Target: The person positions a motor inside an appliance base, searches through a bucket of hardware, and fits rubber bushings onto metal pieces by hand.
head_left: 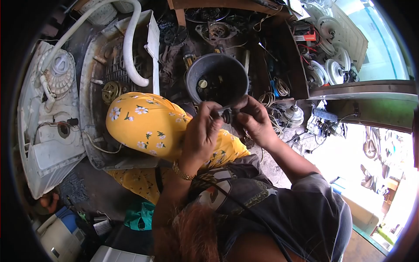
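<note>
My left hand (204, 129), with a gold-coloured band at the wrist, is closed in a pinch. Facing it, my right hand (256, 121) is closed too, thumb against fingers. Between the fingertips of both is a small dark, rounded part (226, 116), too small and shaded to name; the fingers cover some of it. Both hands are at the near rim of a dark grey bucket (192, 83). Inside the bucket lie several dark small pieces and a pale round cap (202, 83). Below my left hand is a knee in yellow flowered cloth (148, 122).
A grimy washing-machine tub housing (98, 148) with a white hose (128, 48) stands at the left, beside a white machine panel (52, 161). Metal parts (217, 31) lie beyond the bucket. Coiled wires (282, 87) and white pulley-like wheels (334, 71) are at the right.
</note>
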`<state>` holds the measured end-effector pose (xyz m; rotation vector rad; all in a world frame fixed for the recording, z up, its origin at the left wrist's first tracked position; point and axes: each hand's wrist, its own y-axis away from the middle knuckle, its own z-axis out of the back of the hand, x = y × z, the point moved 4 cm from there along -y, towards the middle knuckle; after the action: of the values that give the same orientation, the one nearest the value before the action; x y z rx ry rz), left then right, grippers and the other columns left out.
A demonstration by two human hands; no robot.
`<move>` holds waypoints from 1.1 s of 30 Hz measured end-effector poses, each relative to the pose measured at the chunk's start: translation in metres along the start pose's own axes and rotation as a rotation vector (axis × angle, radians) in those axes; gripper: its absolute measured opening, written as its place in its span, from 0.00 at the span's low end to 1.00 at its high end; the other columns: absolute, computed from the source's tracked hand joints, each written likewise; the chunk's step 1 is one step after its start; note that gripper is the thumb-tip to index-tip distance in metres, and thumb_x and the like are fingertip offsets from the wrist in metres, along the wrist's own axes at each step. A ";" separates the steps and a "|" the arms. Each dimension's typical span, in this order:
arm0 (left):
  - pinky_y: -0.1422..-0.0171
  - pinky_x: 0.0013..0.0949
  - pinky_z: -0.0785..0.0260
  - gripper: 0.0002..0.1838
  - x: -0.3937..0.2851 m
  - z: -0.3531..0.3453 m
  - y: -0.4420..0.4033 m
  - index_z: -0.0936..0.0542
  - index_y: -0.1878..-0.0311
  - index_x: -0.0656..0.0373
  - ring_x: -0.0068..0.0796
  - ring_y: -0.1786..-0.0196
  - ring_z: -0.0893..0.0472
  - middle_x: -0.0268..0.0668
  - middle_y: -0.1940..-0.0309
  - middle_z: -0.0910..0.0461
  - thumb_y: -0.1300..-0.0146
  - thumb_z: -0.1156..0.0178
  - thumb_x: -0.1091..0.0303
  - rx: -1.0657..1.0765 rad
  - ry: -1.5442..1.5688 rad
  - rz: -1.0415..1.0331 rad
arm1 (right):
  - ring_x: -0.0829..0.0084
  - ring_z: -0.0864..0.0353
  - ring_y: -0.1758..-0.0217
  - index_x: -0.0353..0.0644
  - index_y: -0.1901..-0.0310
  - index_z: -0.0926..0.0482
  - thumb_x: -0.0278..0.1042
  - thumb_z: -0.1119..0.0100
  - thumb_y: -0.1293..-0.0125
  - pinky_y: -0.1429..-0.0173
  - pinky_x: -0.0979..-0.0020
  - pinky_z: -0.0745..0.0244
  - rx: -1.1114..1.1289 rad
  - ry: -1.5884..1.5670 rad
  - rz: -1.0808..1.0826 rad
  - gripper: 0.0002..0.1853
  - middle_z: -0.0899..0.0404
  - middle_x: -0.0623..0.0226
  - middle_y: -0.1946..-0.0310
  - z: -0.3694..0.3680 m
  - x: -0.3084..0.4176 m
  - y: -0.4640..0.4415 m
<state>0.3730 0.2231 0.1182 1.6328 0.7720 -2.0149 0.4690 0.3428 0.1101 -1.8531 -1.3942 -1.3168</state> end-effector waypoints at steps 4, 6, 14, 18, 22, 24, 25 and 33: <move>0.64 0.33 0.31 0.12 -0.004 -0.024 0.009 0.32 0.54 0.61 0.36 0.69 0.23 0.42 0.69 0.26 0.39 0.44 0.73 0.159 -0.066 -0.110 | 0.79 0.28 0.76 0.41 0.59 0.31 0.29 0.49 0.37 0.76 0.80 0.35 -0.058 -0.363 -0.300 0.06 0.27 0.68 0.71 0.024 -0.018 0.019; 0.62 0.36 0.30 0.11 -0.005 -0.031 0.008 0.32 0.54 0.61 0.41 0.64 0.22 0.43 0.67 0.25 0.39 0.45 0.75 0.191 -0.082 -0.083 | 0.78 0.30 0.80 0.42 0.58 0.31 0.31 0.49 0.36 0.77 0.80 0.36 -0.101 -0.409 -0.308 0.07 0.25 0.65 0.72 0.027 -0.023 0.026; 0.68 0.43 0.33 0.09 0.004 -0.041 -0.002 0.31 0.62 0.61 0.47 0.68 0.23 0.46 0.71 0.25 0.36 0.50 0.64 0.405 -0.376 -0.004 | 0.81 0.33 0.81 0.43 0.59 0.31 0.33 0.46 0.38 0.77 0.81 0.40 -0.048 -0.246 -0.261 0.08 0.25 0.66 0.75 0.040 -0.028 0.034; 0.68 0.42 0.34 0.10 0.020 -0.045 -0.001 0.28 0.64 0.62 0.48 0.69 0.23 0.47 0.76 0.27 0.35 0.50 0.64 0.339 -0.137 0.291 | 0.81 0.33 0.81 0.42 0.59 0.31 0.34 0.47 0.37 0.78 0.81 0.40 -0.054 -0.191 -0.238 0.08 0.27 0.67 0.76 0.039 -0.028 0.030; 0.64 0.38 0.32 0.08 0.009 -0.045 -0.005 0.27 0.59 0.62 0.43 0.64 0.23 0.42 0.69 0.26 0.41 0.43 0.72 0.163 -0.030 0.068 | 0.80 0.33 0.82 0.42 0.59 0.31 0.35 0.50 0.37 0.79 0.81 0.41 -0.160 -0.460 -0.351 0.09 0.27 0.66 0.76 0.048 -0.040 0.031; 0.62 0.36 0.31 0.11 0.006 -0.046 -0.006 0.27 0.58 0.62 0.39 0.62 0.23 0.40 0.65 0.26 0.45 0.40 0.76 0.159 0.013 0.024 | 0.79 0.32 0.82 0.42 0.58 0.31 0.37 0.51 0.37 0.79 0.81 0.42 -0.155 -0.503 -0.397 0.09 0.27 0.66 0.75 0.052 -0.043 0.028; 0.61 0.34 0.31 0.13 0.012 -0.046 -0.005 0.27 0.58 0.63 0.37 0.60 0.23 0.39 0.64 0.26 0.48 0.38 0.78 0.185 0.019 0.042 | 0.79 0.32 0.81 0.42 0.58 0.31 0.37 0.51 0.37 0.79 0.81 0.42 -0.155 -0.516 -0.410 0.10 0.27 0.66 0.75 0.051 -0.042 0.029; 0.62 0.26 0.30 0.09 0.031 -0.047 -0.002 0.28 0.64 0.65 0.23 0.68 0.21 0.36 0.74 0.23 0.43 0.37 0.74 0.195 0.210 0.212 | 0.79 0.30 0.78 0.44 0.59 0.30 0.34 0.49 0.36 0.78 0.81 0.39 -0.085 -0.442 -0.306 0.07 0.25 0.65 0.72 0.045 -0.035 0.023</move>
<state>0.3997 0.2556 0.0812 1.9703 0.4581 -1.8370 0.5079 0.3544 0.0636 -2.1426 -1.9377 -1.1573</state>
